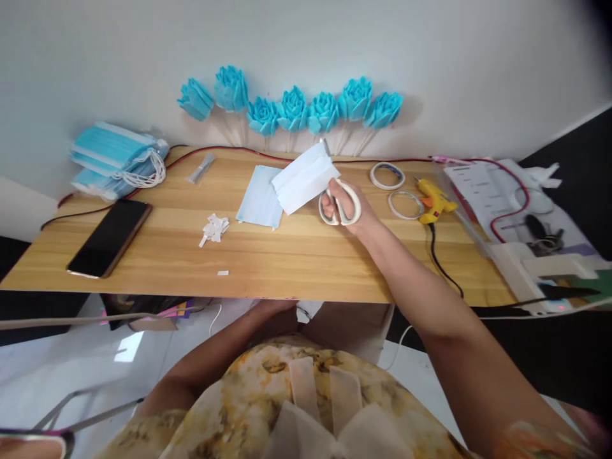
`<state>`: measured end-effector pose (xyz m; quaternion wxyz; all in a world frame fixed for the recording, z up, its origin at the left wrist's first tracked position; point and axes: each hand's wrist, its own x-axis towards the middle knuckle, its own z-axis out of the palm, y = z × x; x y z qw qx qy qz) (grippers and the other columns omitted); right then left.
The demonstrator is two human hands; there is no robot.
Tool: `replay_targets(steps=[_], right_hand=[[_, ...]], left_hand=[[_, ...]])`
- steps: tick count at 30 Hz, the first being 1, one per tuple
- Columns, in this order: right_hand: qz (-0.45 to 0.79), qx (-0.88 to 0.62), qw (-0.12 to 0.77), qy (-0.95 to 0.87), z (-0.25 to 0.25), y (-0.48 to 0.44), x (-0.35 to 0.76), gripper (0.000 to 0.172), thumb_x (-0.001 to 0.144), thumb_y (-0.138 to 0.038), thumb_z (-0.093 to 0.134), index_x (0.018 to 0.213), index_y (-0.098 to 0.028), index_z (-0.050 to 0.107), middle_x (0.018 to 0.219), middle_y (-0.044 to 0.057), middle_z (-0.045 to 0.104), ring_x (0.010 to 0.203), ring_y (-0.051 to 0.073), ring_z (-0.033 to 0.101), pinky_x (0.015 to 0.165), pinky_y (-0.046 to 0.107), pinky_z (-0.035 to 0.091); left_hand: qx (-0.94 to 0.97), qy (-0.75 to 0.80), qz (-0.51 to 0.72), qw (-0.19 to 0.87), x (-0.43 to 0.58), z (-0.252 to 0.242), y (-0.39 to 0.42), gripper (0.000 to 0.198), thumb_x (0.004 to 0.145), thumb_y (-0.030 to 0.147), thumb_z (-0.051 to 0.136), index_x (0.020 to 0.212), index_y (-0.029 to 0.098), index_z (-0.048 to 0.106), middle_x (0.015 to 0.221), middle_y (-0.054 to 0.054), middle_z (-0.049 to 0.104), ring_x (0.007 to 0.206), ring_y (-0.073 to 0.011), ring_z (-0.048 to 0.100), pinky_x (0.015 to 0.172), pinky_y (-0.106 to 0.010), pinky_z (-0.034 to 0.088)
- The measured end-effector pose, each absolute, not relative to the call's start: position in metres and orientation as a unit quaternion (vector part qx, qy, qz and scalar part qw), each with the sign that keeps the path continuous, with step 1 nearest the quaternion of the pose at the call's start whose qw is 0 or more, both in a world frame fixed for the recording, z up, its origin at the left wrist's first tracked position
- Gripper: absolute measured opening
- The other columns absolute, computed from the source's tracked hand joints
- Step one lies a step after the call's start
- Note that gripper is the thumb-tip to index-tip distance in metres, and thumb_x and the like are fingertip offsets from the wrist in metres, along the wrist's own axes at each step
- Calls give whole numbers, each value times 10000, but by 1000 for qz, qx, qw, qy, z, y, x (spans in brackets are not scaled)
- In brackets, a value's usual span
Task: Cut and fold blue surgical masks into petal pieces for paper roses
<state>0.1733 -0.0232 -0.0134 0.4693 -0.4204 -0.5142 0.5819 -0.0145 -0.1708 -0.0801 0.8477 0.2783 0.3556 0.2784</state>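
Observation:
My right hand (338, 203) is closed around the white-handled scissors (356, 207), over the middle of the table. A pale, pleated mask sheet (305, 180) is at that hand too, covering most of the blades; whether the fingers pinch it cannot be made out. Beneath and to its left lies another light-blue mask sheet (259, 197), flat on the wood. My left hand (281, 305) is low at the table's front edge, its fingers hidden below the tabletop. Small white scraps (215, 228) lie in a pile farther left, with a single snippet (222, 273) nearer the front.
Several blue flowers on sticks (292, 109) lean against the wall. At left are stacked face masks (112, 156) and a phone (109, 239). Tape rolls (400, 175), a yellow glue gun (434, 201) and papers (482, 185) occupy the right. A red-black cable (268, 153) runs along the back.

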Motion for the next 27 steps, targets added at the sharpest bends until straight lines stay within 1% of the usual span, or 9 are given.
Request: replay_targets(steps=[1, 3, 6, 7, 10, 13, 16, 23, 27], right_hand=[[584, -422, 466, -514, -14, -23, 173, 617, 755, -782, 752, 718, -214, 512, 515, -46, 503, 395, 70, 434, 321, 217, 320], [584, -428, 464, -509, -16, -22, 173, 624, 743, -795, 751, 727, -219, 512, 527, -40, 511, 405, 75, 434, 329, 230, 320], [584, -444, 460, -500, -18, -21, 172, 612, 764, -803, 722, 762, -233, 500, 556, -40, 510, 423, 86, 440, 346, 250, 315], [585, -449, 457, -498, -19, -20, 171, 609, 776, -808, 707, 765, -236, 496, 560, -41, 505, 426, 88, 440, 352, 253, 312], [591, -455, 456, -485, -22, -18, 170, 625, 752, -816, 720, 736, -229, 504, 564, -42, 504, 433, 77, 422, 369, 250, 303], [600, -454, 461, -471, -25, -17, 171, 651, 686, -814, 774, 682, -212, 525, 556, -45, 505, 432, 60, 402, 379, 238, 298], [604, -451, 462, -468, -26, -18, 172, 644, 686, -802, 785, 667, -207, 538, 555, -44, 506, 426, 58, 402, 376, 236, 286], [601, -451, 465, -469, -26, -20, 174, 611, 710, -782, 786, 695, -220, 547, 550, -28, 515, 429, 78, 384, 389, 277, 272], [613, -443, 460, -464, -25, -23, 176, 585, 719, -742, 810, 694, -201, 589, 526, -14, 517, 427, 88, 424, 396, 294, 255]], left_hand=[[321, 356, 259, 838, -24, -80, -176, 240, 952, 343, 645, 929, 139, 769, 1134, -47, 791, 995, -114, 733, 997, -224, 541], [464, 320, 176, 807, -50, -72, -192, 240, 939, 278, 616, 1046, 165, 798, 1211, -20, 796, 1095, -97, 729, 1029, -162, 487], [624, 301, 127, 710, -96, -43, -219, 325, 1047, 307, 501, 1208, 229, 774, 1224, -44, 795, 1138, -201, 754, 1020, -321, 581], [633, 346, 177, 669, -110, -32, -227, 367, 1073, 339, 447, 1176, 224, 780, 1170, -65, 810, 1078, -220, 778, 957, -344, 622], [708, 396, 279, 515, -139, -7, -242, 392, 1087, 277, 398, 1264, 259, 748, 1271, -79, 777, 1200, -238, 740, 1006, -387, 620], [800, 429, 311, 282, -149, -11, -244, 395, 1039, 214, 525, 1410, 248, 654, 1432, -102, 687, 1392, -267, 614, 1181, -495, 504], [829, 470, 276, 124, -152, -33, -234, 473, 1004, 189, 591, 1478, 195, 581, 1478, -146, 645, 1443, -302, 561, 1218, -566, 447], [819, 492, 278, 97, -160, -36, -167, 357, 1048, 267, 518, 1347, 139, 666, 1422, -160, 684, 1377, -277, 625, 1170, -498, 503], [788, 527, 311, 67, -160, -19, -137, 283, 1033, 263, 517, 1209, 212, 733, 1183, -86, 803, 1106, -242, 756, 1120, -494, 502]])
